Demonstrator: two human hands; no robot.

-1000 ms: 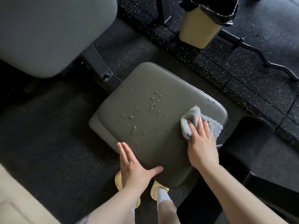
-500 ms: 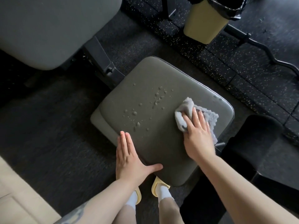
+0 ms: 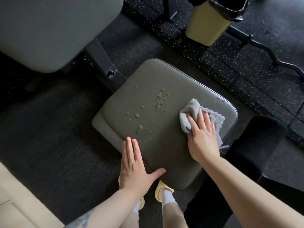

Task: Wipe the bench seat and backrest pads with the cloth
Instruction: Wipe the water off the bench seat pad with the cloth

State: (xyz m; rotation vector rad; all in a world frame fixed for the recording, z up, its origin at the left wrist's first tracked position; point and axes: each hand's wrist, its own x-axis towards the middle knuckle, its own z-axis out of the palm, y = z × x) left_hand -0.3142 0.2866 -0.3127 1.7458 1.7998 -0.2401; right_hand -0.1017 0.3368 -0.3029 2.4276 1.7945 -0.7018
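Observation:
The grey-green seat pad (image 3: 148, 79) fills the middle of the head view, with several water droplets (image 3: 148, 111) across its centre. A crumpled grey cloth (image 3: 194, 107) lies on the pad's right part. My right hand (image 3: 202, 137) presses flat on the cloth, fingers pointing away from me. My left hand (image 3: 133, 165) rests flat on the pad's near left edge, thumb spread along the rim, holding nothing. The lighter grey backrest pad (image 3: 49, 30) sits at the top left, joined by a black metal bracket (image 3: 105, 66).
A pale yellow bin (image 3: 205, 25) with a black liner stands on the speckled rubber floor at the top right. A curved black barbell (image 3: 271, 51) lies beside it. A black padded piece (image 3: 263, 145) is just right of the seat. My feet in yellow slippers (image 3: 162, 190) are under the near edge.
My right hand has slid the cloth a little to the left across the seat, towards the droplets. The left hand has stayed on the near edge.

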